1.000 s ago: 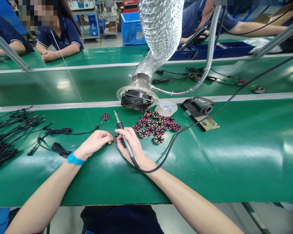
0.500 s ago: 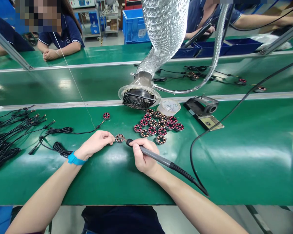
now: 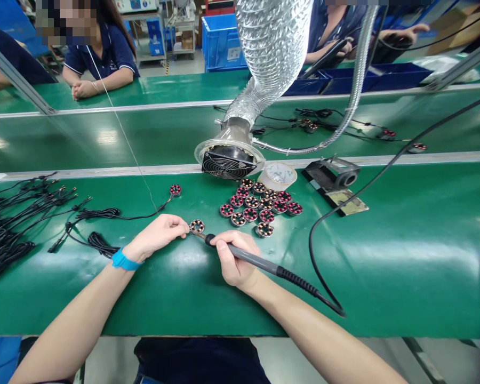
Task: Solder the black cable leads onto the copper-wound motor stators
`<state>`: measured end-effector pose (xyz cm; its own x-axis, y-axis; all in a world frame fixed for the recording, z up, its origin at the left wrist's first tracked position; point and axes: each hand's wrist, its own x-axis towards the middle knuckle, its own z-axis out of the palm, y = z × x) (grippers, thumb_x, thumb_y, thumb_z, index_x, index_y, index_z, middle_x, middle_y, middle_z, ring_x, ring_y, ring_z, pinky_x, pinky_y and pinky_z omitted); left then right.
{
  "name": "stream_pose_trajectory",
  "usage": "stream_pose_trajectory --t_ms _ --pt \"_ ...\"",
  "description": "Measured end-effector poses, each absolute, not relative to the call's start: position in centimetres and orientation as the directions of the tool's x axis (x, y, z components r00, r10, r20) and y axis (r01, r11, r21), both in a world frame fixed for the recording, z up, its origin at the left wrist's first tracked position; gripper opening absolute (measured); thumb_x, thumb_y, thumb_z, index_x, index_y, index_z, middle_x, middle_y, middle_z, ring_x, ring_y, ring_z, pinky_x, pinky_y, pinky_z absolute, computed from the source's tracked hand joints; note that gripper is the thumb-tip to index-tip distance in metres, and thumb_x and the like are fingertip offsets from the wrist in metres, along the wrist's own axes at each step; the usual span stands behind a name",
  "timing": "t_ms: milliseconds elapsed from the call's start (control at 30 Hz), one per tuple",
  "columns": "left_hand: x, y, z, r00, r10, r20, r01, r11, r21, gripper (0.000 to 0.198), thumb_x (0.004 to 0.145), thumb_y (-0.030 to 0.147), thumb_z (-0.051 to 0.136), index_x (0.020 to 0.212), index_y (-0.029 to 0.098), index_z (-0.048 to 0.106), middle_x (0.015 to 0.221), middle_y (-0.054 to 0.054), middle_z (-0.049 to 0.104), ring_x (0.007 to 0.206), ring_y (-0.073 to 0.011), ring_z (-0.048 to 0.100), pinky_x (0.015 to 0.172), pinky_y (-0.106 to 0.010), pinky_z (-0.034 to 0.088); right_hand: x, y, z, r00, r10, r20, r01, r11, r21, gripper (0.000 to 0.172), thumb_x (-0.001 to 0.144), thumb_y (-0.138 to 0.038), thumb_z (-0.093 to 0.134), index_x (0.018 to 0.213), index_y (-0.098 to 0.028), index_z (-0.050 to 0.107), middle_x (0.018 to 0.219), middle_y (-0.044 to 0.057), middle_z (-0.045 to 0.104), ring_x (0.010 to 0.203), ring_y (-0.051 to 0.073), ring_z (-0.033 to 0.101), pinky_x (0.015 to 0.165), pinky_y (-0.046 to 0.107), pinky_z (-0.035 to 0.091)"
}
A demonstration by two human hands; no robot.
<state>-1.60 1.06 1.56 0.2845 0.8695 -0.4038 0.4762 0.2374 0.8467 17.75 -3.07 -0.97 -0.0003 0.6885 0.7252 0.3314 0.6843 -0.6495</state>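
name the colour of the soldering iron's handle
The handle is grey, seen best in the head view.

Crinkled, shiny metallic duct (image 3: 274,45)

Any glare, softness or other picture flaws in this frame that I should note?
Head view: pale glare streaks the green table, and the foil hose shines brightly; head view: the lower right corner looks soft, and a patch at upper left is pixelated; head view: the soldering iron is readable, its tip too small to judge.
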Motion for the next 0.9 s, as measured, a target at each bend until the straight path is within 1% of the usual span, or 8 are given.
stream_pose_trajectory --t_ms 100,267,367,533,733,900 --pt "-1.64 1.06 1.48 0.286 0.867 -0.408 0.472 0.243 0.847 0.024 0.078 0.036 0.058 0.070 0.015 0.065 0.068 0.000 0.060 0.060 -0.0118 0.041 0.055 -0.025 0.027 17.69 -3.04 -1.01 -0.011 0.694 0.720 0.340 0.680 -0.650 0.019 0.087 -0.015 0.049 0.075 -0.022 0.061 0.065 -0.002 0.069 0.053 0.015 0.065 0.056 0.028 0.052" --pt "-1.54 1.07 1.58 0.290 0.867 -0.406 0.468 0.242 0.850 0.022 0.078 0.035 0.058 0.070 0.016 0.065 0.070 0.000 0.061 0.061 -0.0122 0.043 0.057 -0.025 0.028 17.58 -2.96 -1.09 -0.015 0.697 0.717 0.326 0.681 -0.655 0.018 0.087 -0.015 0.049 0.075 -0.022 0.061 0.065 -0.002 0.069 0.051 0.014 0.063 0.055 0.027 0.052" --pt "-1.40 1.05 1.80 0.277 0.866 -0.417 0.481 0.250 0.840 0.022 0.077 0.035 0.058 0.067 0.017 0.064 0.067 0.001 0.060 0.059 -0.0121 0.042 0.056 -0.026 0.028 17.62 -2.98 -1.12 -0.013 0.691 0.723 0.317 0.688 -0.652 0.018 0.087 -0.014 0.050 0.076 -0.022 0.061 0.065 -0.002 0.069 0.051 0.013 0.063 0.055 0.027 0.051" --pt "-1.29 1.02 2.02 0.276 0.873 -0.401 0.490 0.232 0.841 0.023 0.076 0.036 0.058 0.064 0.017 0.062 0.066 0.000 0.061 0.059 -0.0124 0.043 0.055 -0.026 0.028 17.82 -3.15 -1.25 0.028 0.713 0.700 0.351 0.649 -0.675 0.019 0.088 -0.017 0.050 0.075 -0.023 0.062 0.066 -0.001 0.069 0.053 0.015 0.064 0.057 0.029 0.053" --pt "-1.37 1.06 1.89 0.277 0.865 -0.418 0.488 0.248 0.837 0.022 0.077 0.035 0.058 0.069 0.016 0.065 0.070 -0.001 0.061 0.060 -0.0120 0.042 0.054 -0.025 0.027 17.83 -3.08 -1.37 0.054 0.716 0.696 0.355 0.638 -0.683 0.018 0.089 -0.017 0.050 0.078 -0.023 0.063 0.068 -0.001 0.070 0.054 0.015 0.064 0.057 0.029 0.052" --pt "-1.41 1.07 1.87 0.284 0.867 -0.409 0.483 0.240 0.842 0.024 0.077 0.037 0.058 0.070 0.016 0.066 0.068 -0.001 0.060 0.060 -0.0123 0.042 0.054 -0.025 0.027 17.81 -3.06 -1.26 0.039 0.709 0.704 0.346 0.651 -0.675 0.018 0.088 -0.017 0.050 0.076 -0.023 0.062 0.066 -0.002 0.068 0.052 0.015 0.063 0.056 0.028 0.052"
